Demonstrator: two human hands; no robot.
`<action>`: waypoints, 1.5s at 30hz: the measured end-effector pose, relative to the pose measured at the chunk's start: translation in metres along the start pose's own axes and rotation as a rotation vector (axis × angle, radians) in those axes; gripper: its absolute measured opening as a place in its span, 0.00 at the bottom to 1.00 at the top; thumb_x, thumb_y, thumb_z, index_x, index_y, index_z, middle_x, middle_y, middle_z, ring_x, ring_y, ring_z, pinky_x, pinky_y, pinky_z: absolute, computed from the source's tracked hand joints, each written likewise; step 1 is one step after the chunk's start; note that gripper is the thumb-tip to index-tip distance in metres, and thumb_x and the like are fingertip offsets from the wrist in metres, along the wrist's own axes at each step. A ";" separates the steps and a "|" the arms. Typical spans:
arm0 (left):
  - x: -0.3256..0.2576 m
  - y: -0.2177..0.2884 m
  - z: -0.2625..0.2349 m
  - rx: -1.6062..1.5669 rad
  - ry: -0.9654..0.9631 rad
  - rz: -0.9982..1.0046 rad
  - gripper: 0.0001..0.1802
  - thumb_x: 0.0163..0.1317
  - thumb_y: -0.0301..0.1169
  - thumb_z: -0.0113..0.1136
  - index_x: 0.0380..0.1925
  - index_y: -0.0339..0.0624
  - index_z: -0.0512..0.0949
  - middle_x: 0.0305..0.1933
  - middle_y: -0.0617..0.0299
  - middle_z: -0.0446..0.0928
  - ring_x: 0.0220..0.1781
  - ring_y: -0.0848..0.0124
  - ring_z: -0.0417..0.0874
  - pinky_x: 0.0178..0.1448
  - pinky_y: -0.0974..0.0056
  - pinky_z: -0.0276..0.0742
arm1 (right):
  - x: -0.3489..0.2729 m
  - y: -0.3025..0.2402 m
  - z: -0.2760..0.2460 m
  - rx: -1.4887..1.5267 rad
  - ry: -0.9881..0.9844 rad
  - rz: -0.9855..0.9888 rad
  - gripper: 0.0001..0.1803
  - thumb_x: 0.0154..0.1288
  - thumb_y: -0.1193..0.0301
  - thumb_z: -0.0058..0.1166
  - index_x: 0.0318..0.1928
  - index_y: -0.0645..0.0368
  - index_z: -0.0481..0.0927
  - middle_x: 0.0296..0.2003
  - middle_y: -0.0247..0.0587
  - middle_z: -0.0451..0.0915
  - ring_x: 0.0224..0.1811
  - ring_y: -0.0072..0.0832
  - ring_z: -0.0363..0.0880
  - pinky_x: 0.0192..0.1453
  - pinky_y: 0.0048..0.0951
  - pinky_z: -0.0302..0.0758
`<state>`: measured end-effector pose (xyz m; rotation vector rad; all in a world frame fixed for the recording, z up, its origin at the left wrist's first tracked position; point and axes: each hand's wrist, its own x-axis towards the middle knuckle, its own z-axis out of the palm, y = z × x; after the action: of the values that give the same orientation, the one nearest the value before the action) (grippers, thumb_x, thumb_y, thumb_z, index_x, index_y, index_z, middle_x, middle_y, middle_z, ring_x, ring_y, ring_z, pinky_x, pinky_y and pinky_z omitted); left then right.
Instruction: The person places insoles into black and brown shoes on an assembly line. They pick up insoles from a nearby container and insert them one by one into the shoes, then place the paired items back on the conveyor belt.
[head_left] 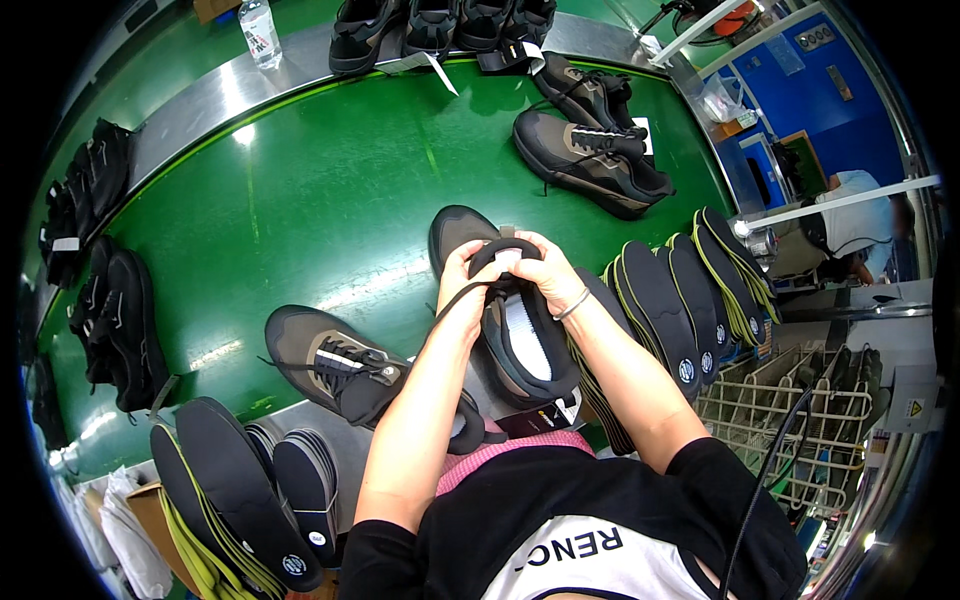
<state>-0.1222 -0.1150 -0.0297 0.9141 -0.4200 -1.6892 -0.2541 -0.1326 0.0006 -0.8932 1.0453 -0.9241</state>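
- The left hand was closed on the dark, curved tongue of the black shoe, thumb and fingers pinching its padded edge.
- The right hand gripped the same tongue from the other side, fingers curled over its top; a thin bracelet circled that wrist.
- The black shoe lay toe-away on the near edge of the green conveyor belt, directly before the person, its opening turned up and showing a pale ribbed lining inside. A thin dark lace hung from the left hand toward the forearm.
- A second shoe, matte grey-brown with black laces and a rounded toe, rested just left of the held one, partly under the left forearm.
- Two more laced shoes of like make lay farther up the belt, to the right.
- The belt was glossy, smooth and evenly green, bordered by a brushed metal rim.
- Flat black insoles with yellow-green edges stood on end in a fanned row at the right; a similar stack stood at lower left.
- A white wire rack stood below the right-hand insoles.
- A clear plastic bottle stood on the far rim.
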 end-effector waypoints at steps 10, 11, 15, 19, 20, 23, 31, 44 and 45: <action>0.005 -0.003 0.013 0.078 0.035 -0.019 0.24 0.45 0.25 0.62 0.45 0.37 0.67 0.42 0.60 0.72 0.43 0.72 0.73 0.48 0.70 0.69 | -0.001 -0.005 -0.011 -0.015 0.031 -0.005 0.28 0.44 0.73 0.58 0.49 0.66 0.67 0.39 0.39 0.73 0.42 0.23 0.71 0.50 0.23 0.66; 0.004 -0.005 0.015 0.086 0.047 -0.041 0.24 0.46 0.24 0.61 0.45 0.37 0.66 0.43 0.60 0.72 0.44 0.71 0.73 0.49 0.70 0.69 | -0.002 -0.004 -0.014 -0.069 0.059 0.015 0.28 0.44 0.74 0.56 0.49 0.66 0.67 0.41 0.40 0.72 0.43 0.24 0.71 0.50 0.24 0.66; -0.001 -0.003 -0.001 0.071 0.089 0.149 0.21 0.48 0.24 0.59 0.43 0.40 0.65 0.40 0.62 0.70 0.43 0.71 0.71 0.48 0.67 0.69 | 0.000 -0.007 0.014 -0.196 0.061 -0.016 0.28 0.45 0.75 0.53 0.51 0.67 0.67 0.45 0.41 0.71 0.46 0.27 0.70 0.52 0.26 0.65; 0.018 0.013 -0.001 0.444 0.085 0.464 0.22 0.49 0.39 0.61 0.38 0.38 0.67 0.33 0.62 0.72 0.38 0.72 0.72 0.45 0.67 0.69 | 0.021 -0.021 0.028 -0.092 0.033 -0.095 0.27 0.45 0.74 0.56 0.49 0.69 0.67 0.38 0.40 0.74 0.39 0.27 0.73 0.47 0.24 0.69; 0.007 0.020 0.010 0.495 0.156 0.441 0.21 0.50 0.40 0.60 0.38 0.39 0.68 0.33 0.61 0.72 0.37 0.73 0.72 0.44 0.67 0.69 | 0.021 -0.022 0.026 -0.014 -0.045 -0.105 0.26 0.46 0.75 0.54 0.49 0.69 0.67 0.36 0.39 0.75 0.37 0.27 0.74 0.44 0.25 0.71; -0.034 -0.026 0.012 0.850 0.298 0.438 0.27 0.47 0.39 0.56 0.47 0.41 0.65 0.42 0.52 0.73 0.43 0.58 0.76 0.46 0.60 0.71 | -0.032 -0.005 0.018 -0.002 -0.068 -0.124 0.18 0.48 0.76 0.50 0.42 0.67 0.72 0.34 0.39 0.75 0.34 0.27 0.74 0.43 0.26 0.71; -0.188 0.026 0.015 1.206 0.137 0.818 0.12 0.46 0.35 0.52 0.28 0.38 0.74 0.30 0.54 0.75 0.36 0.58 0.75 0.39 0.61 0.71 | -0.056 -0.003 0.013 0.033 -0.113 -0.100 0.16 0.48 0.72 0.53 0.41 0.63 0.72 0.36 0.44 0.75 0.38 0.34 0.73 0.42 0.33 0.71; -0.236 -0.048 -0.057 1.613 -0.060 0.652 0.17 0.52 0.46 0.50 0.29 0.43 0.71 0.26 0.51 0.75 0.26 0.55 0.76 0.33 0.54 0.69 | -0.053 0.024 -0.002 0.036 -0.068 -0.220 0.13 0.55 0.69 0.50 0.40 0.62 0.73 0.34 0.34 0.74 0.34 0.25 0.73 0.40 0.25 0.71; -0.246 -0.045 -0.057 1.608 -0.058 0.618 0.17 0.51 0.45 0.51 0.30 0.43 0.70 0.26 0.51 0.75 0.27 0.55 0.75 0.35 0.54 0.68 | -0.050 0.029 -0.003 0.022 -0.085 -0.221 0.13 0.56 0.68 0.50 0.40 0.62 0.73 0.34 0.34 0.74 0.34 0.24 0.73 0.40 0.25 0.71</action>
<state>-0.0880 0.1388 -0.0092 1.5522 -1.9914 -0.5335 -0.2632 -0.0766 -0.0120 -1.0352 0.8738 -1.0693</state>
